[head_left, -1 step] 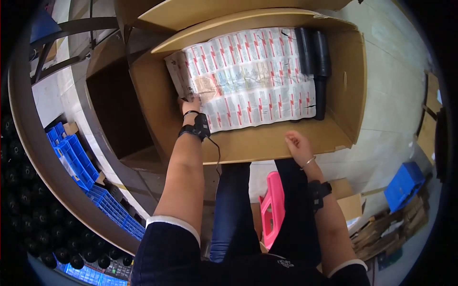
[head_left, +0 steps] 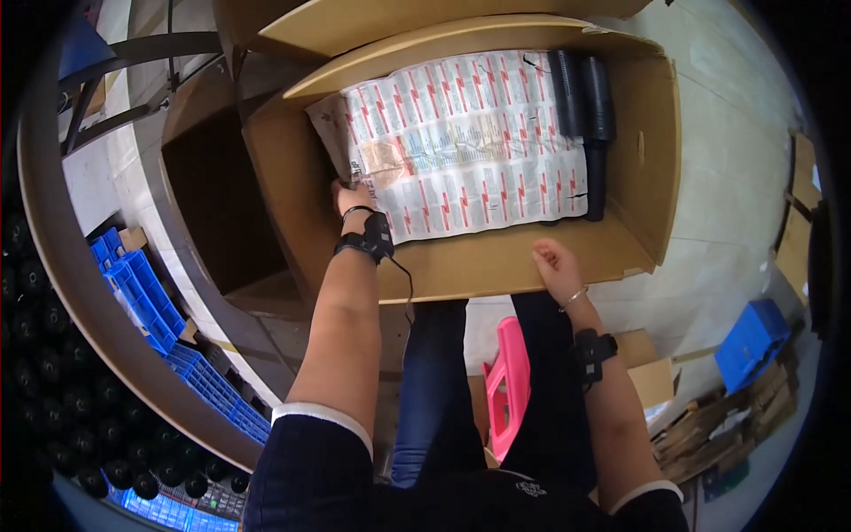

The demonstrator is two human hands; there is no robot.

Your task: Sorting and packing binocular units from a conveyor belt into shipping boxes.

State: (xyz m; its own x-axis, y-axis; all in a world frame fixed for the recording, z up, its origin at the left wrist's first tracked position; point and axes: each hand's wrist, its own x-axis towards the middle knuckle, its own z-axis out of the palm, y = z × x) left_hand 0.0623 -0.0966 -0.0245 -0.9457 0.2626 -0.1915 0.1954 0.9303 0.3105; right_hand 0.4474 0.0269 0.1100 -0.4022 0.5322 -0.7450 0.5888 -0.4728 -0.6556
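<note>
A large printed sheet [head_left: 479, 191], white with rows of red marks, covers most of the contents of an open cardboard box [head_left: 523, 275]. My left hand [head_left: 352, 197] is closed at the sheet's left edge, with the fingers partly hidden beside it. Just above the box's near wall, my right hand [head_left: 557, 269] hovers with its fingers curled in and nothing visible in them. Black cylindrical pieces [head_left: 596, 106] lie at the right end of the box, beside the sheet. What lies under the sheet is hidden.
Another open cardboard box [head_left: 213, 195] stands against the left side. Many black round-ended pieces [head_left: 71, 399] fill the lower left, near blue crates [head_left: 146, 297]. A pink plastic stool [head_left: 507, 390] is between my legs; a blue bin [head_left: 752, 344] sits at right.
</note>
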